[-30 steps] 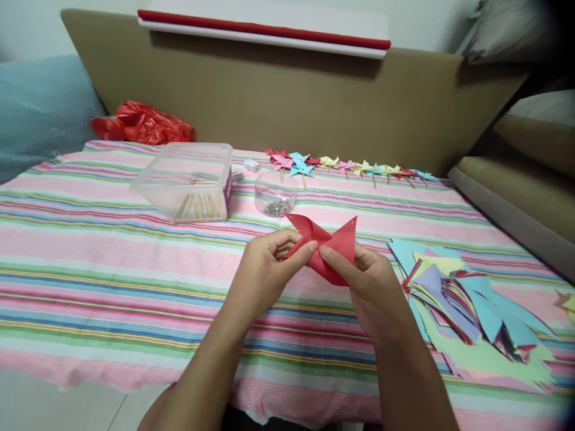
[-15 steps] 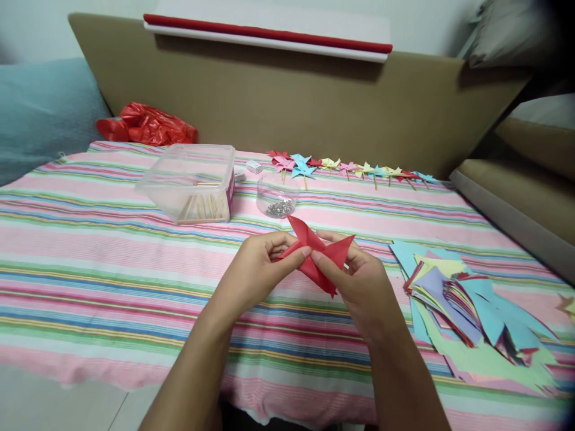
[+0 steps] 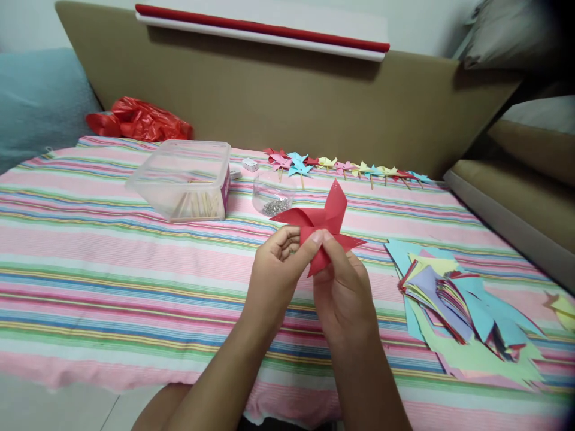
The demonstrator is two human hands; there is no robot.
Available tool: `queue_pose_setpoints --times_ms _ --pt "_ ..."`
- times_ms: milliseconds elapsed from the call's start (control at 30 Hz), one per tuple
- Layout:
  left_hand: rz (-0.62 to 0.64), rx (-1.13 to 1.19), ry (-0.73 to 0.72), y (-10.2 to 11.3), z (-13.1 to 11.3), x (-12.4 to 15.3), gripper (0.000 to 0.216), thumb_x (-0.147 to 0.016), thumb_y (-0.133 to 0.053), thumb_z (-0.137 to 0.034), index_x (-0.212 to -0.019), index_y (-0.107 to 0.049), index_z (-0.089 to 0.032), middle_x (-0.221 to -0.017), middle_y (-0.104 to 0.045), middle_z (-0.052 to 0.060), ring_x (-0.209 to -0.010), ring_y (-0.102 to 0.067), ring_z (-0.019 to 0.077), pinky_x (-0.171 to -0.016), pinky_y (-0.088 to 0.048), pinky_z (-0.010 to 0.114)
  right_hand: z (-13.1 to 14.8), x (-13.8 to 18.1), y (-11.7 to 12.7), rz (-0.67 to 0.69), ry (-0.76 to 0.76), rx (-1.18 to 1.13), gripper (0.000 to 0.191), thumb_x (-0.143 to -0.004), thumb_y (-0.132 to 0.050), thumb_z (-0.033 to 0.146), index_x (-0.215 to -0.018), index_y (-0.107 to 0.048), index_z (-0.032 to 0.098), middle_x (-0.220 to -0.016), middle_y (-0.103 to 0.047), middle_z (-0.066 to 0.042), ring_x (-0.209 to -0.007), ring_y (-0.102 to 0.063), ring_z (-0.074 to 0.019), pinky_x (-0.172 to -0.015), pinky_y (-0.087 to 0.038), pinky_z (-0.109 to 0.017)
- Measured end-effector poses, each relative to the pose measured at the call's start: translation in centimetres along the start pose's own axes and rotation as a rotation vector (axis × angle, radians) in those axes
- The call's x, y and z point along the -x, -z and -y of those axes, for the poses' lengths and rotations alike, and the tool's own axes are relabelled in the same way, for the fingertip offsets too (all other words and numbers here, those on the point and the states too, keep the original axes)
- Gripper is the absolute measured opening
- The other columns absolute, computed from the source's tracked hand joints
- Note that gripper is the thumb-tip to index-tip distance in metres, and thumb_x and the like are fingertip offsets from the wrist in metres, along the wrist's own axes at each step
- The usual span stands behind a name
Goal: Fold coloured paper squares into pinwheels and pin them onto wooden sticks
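A red paper pinwheel [image 3: 333, 216] is held up over the striped cloth, its curled blades spread and its face tilted toward me. My left hand [image 3: 281, 260] grips it from the left, thumb pressed on the centre and fingers curled. From below and the right, my right hand [image 3: 344, 278] pinches it, the thumb beside the left thumb and the fingers behind the paper. Both thumbs cover the pinwheel's middle. Just beyond it stands a clear round tub [image 3: 274, 194] with small silvery pieces inside.
A clear plastic box [image 3: 197, 164] holding wooden sticks stands at left, near small white boxes [image 3: 250, 164]. Finished pinwheels [image 3: 299, 164] line the back by the brown board [image 3: 269, 102]. Coloured paper sheets [image 3: 458, 299] lie at right. A red plastic bag [image 3: 148, 123] sits back left.
The pinwheel has turned in my hands and now has a blade pointing up. My hands have come closer together, the right one moving left and beneath the paper. The view has shifted slightly.
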State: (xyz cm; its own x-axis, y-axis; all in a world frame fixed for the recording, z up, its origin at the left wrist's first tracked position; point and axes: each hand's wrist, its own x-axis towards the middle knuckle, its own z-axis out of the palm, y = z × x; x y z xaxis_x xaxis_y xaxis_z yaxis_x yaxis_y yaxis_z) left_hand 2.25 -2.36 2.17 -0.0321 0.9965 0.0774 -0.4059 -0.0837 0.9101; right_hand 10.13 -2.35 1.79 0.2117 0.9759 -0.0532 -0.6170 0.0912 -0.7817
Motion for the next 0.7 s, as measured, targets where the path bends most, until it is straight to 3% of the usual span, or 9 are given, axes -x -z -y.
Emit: queue_pose_setpoints --times_ms 300,400,500,600,700 --pt "-0.102 0.06 0.003 0.5 0.2 -0.1 0.023 -0.084 -0.078 -0.036 -0.077 -0.068 -0.017 -0.074 -0.06 -0.001 -0.07 -0.053 0.01 -0.067 -0.044 0.021 -0.3 0.6 -0.5 -0.017 -0.029 0.043 0.025 -0.077 -0.079 0.035 -0.094 -0.073 0.017 -0.102 -0.077 -0.005 -0.099 -0.07 -0.02 -0.092 -0.056 -0.034" --pt "-0.157 0.199 0.027 0.6 0.1 -0.4 0.021 -0.08 -0.081 -0.033 -0.079 -0.069 -0.016 -0.078 -0.065 -0.001 -0.073 -0.058 0.0099 -0.071 -0.047 0.02 -0.2 0.3 -0.1 -0.046 0.077 0.08 0.04 -0.084 -0.071 0.036 -0.121 -0.061 0.025 -0.117 -0.072 -0.005 -0.106 -0.07 -0.0201 -0.091 -0.057 -0.037" --pt "-0.237 0.308 0.046 0.8 -0.2 -0.7 0.02 -0.076 -0.084 -0.029 -0.079 -0.07 -0.015 -0.079 -0.067 -0.001 -0.071 -0.059 0.0083 -0.069 -0.048 0.017 -0.1 -0.1 0.9 0.03 0.312 0.3 0.058 -0.086 -0.064 0.025 -0.14 -0.044 0.034 -0.129 -0.065 -0.007 -0.108 -0.068 -0.0199 -0.09 -0.058 -0.04" --pt "-0.277 0.381 0.052 1.1 -0.5 -1.0 0.019 -0.074 -0.086 -0.024 -0.079 -0.07 -0.016 -0.079 -0.069 -0.002 -0.069 -0.06 0.0074 -0.065 -0.047 0.016 -0.1 -0.4 1.9 0.209 0.543 0.681 0.043 -0.086 -0.061 0.019 -0.127 -0.06 0.033 -0.137 -0.056 -0.008 -0.129 -0.056 -0.0244 -0.098 -0.056 -0.043" --pt "-0.277 0.395 0.046 1.3 -0.6 -1.0 0.019 -0.075 -0.085 -0.023 -0.08 -0.07 -0.015 -0.08 -0.069 -0.002 -0.07 -0.061 0.0078 -0.065 -0.047 0.017 -0.1 -0.4 2.3 0.3 0.596 0.903 0.024 -0.086 -0.065 0.02 -0.107 -0.072 0.029 -0.134 -0.055 -0.009 -0.138 -0.048 -0.0275 -0.105 -0.052 -0.048"
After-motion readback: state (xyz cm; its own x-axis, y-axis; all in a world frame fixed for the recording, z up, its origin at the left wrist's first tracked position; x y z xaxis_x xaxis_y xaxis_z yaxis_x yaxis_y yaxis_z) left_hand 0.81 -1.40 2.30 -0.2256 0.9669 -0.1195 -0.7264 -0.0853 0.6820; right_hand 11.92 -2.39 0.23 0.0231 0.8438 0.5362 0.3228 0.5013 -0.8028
